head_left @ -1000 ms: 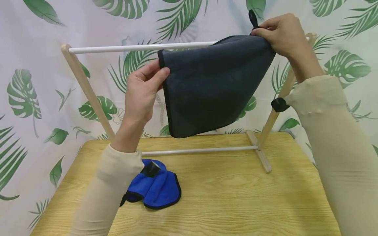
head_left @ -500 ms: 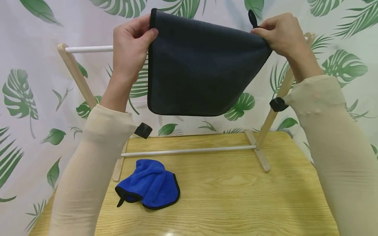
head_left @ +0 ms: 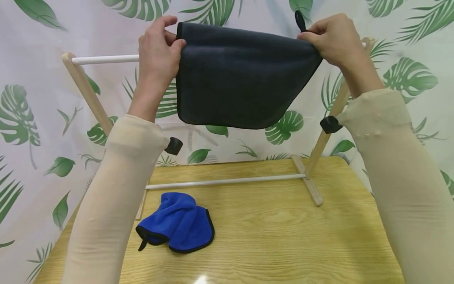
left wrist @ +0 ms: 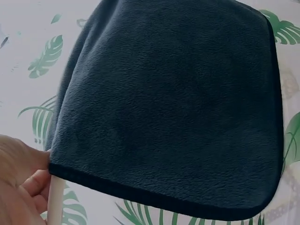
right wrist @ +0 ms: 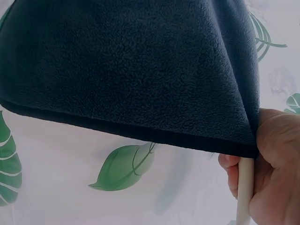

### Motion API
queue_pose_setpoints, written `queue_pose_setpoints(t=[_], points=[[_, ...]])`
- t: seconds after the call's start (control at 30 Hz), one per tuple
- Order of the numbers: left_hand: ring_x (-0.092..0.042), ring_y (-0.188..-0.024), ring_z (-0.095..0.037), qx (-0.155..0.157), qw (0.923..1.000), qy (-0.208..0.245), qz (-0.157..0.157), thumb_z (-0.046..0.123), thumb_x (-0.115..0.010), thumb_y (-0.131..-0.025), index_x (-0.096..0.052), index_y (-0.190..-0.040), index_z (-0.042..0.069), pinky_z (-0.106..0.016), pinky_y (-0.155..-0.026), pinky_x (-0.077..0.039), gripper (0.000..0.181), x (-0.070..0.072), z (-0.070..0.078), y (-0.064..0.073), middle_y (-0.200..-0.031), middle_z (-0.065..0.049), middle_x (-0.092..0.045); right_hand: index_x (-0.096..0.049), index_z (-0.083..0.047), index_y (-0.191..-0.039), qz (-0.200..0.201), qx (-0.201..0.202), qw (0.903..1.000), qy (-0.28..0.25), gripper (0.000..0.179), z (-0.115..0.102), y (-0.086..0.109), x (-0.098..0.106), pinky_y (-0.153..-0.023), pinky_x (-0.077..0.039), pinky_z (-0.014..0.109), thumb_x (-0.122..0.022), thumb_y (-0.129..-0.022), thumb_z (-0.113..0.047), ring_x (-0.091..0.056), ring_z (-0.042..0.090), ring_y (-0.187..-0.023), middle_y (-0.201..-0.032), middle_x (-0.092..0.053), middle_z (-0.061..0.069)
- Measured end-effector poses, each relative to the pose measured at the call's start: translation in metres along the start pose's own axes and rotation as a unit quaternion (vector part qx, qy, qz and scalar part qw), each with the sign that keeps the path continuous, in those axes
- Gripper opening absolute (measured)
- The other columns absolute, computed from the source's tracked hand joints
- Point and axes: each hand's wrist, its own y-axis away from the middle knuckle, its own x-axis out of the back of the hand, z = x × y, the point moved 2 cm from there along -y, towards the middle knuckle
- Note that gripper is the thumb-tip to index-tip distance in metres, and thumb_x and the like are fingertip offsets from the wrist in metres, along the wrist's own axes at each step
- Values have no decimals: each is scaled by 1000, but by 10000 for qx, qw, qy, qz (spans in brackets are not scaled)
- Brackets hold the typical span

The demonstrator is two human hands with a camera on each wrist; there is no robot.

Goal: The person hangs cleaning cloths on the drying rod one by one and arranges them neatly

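Cloth (head_left: 244, 79) spans left hand (head_left: 157, 55) to right hand (head_left: 337, 39) | long axis roughly along the rod (head_left: 106, 59) | I see both pinching it

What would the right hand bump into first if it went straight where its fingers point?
The dark towel that the right hand pinches lies first; beyond it, perhaps the left hand, though depth is unclear.

The dark cloth (head_left: 241, 83) hides the middle of the upper white rail (head_left: 106, 59) from the head view, while the left sleeve (head_left: 110, 205) covers the lower part of the rack's left post (head_left: 86, 92). Each wrist view cuts off its own hand, left hand (left wrist: 21, 180) and right hand (right wrist: 281, 164), and crops the cloth along the top edge.
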Motion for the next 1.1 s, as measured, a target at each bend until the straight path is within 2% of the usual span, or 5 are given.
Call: queue_pose_setpoints(t=[0.2, 0.33, 0.47, 0.77, 1.1], points=[[-58, -101, -16, 392, 9924, -749, -896, 25, -47, -111, -63, -144, 23, -21, -87, -49, 37, 4, 0, -5, -130, -3, -68, -72, 5, -120, -71, -126, 9999, 91, 49, -1, -2, 0, -64, -39, 26, -58, -105, -40, -48, 17, -77, -71, -55, -10], [-53, -82, -17, 481, 9802, -1197, -1500, 32, -36, -111, -75, -107, 13, -26, -67, -43, 44, 5, -1, -8, -91, -3, -66, -72, 5, -121, -71, -197, 9994, 283, 51, 1, -2, 2, -66, -39, 28, -57, -105, -41, -47, 20, -80, -72, -55, -9], [-44, -70, -21, 287, 9735, -1311, -1850, 38, -35, -110, -54, -77, 7, -31, -62, -35, 49, 6, -2, -9, -62, 1, -42, -70, 4, -125, 36, -347, 9987, 378, 52, 3, 0, 4, -66, -40, 26, -59, -104, -41, -47, 21, -83, -82, -58, -3], [-50, -104, -19, 27, 9710, -1065, -2142, 46, -53, -107, -69, -138, 19, -32, -86, -42, 44, 12, -4, -7, -122, -2, -65, -57, -7, -93, 712, -227, 9971, 121, 37, 4, 3, 5, -66, -38, 23, -72, -97, -41, -40, 10, -78, -86, -46, 1], [-47, -91, -15, 226, 9796, -888, -1789, 43, -60, -105, -73, -120, 14, -29, -76, -40, 36, 10, -4, -9, -96, 0, -60, -73, 3, -106, 209, 566, 9980, -174, 48, 22, 13, 8, -70, -37, 24, -69, -98, -45, -45, 14, -81, -78, -56, -9]])
